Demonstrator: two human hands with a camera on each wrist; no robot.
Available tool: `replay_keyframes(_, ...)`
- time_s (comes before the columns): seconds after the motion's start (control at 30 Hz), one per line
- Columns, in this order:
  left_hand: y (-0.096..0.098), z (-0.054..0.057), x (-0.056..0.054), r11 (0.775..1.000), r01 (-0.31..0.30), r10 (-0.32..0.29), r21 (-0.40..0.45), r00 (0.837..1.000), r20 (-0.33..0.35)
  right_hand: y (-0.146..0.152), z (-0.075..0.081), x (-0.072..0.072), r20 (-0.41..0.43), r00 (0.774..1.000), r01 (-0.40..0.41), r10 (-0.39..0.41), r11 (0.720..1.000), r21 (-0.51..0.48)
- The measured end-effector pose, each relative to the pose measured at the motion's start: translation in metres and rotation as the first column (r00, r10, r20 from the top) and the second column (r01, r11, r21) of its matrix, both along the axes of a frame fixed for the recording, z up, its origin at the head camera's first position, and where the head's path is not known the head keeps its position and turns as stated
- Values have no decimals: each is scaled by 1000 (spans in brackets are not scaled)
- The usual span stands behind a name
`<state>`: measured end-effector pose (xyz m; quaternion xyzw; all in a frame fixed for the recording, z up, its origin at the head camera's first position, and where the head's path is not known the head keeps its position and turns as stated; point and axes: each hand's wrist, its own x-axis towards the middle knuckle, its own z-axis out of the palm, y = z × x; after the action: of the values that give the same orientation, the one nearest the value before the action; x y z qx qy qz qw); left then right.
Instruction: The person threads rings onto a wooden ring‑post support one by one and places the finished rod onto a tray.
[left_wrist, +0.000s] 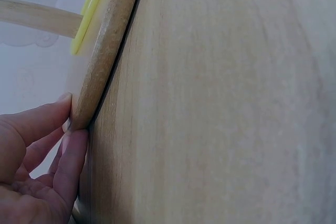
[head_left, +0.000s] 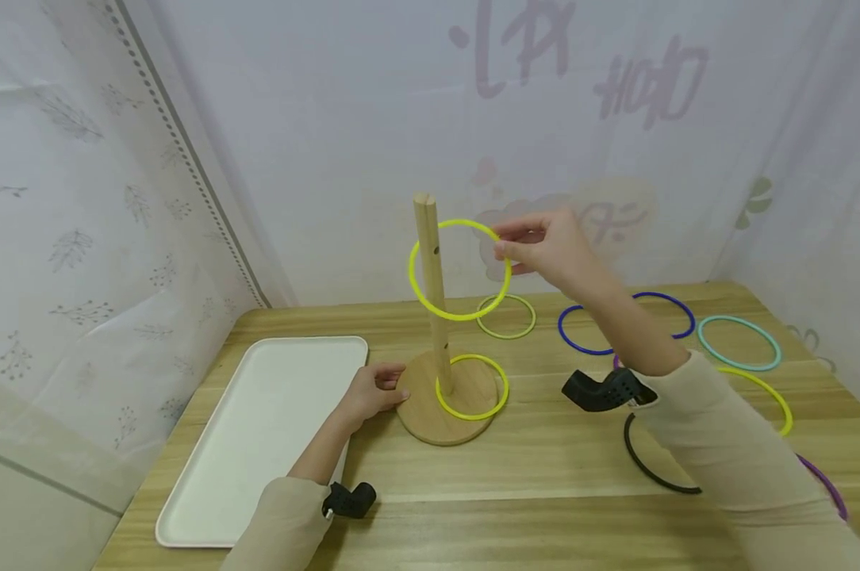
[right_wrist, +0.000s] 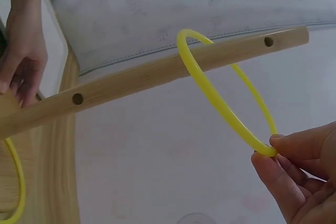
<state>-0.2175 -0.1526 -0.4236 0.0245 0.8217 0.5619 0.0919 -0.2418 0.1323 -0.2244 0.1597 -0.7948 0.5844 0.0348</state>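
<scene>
Held: one bright yellow plastic ring, encircling the upper post of one pale wooden stand with a round base. A second yellow ring lies on the base, round the post's foot.

Right hand: raised, pinching the held ring's rim between thumb and fingers. Left hand: low, gripping the base edge, thumb uppermost.

Right wrist view: near strand before the post, far strand behind. Left wrist view only: dark line beneath the base edge.

Left: one white rectangular tray.
Behind and right, on the wood-grain desk: one yellow-green ring, two blue rings, one turquoise ring, a third yellow ring, one black ring; purple arcs, partly hidden.
</scene>
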Motion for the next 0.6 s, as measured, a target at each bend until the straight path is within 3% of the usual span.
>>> replay_keyframes(0.2,-1,0,0,1000,2,-2,-14,1000,-1,4,-44,-3,141,990,-20,7,995,93)
replay_keyframes(0.43,-2,-1,-2,999,4,-4,-34,1000,-4,4,-97,3,203,979,-60,31,988,140)
replay_keyframes(0.6,-1,-2,-3,1000,1,-1,-26,1000,4,5,-121,5,229,972,-88,49,983,160)
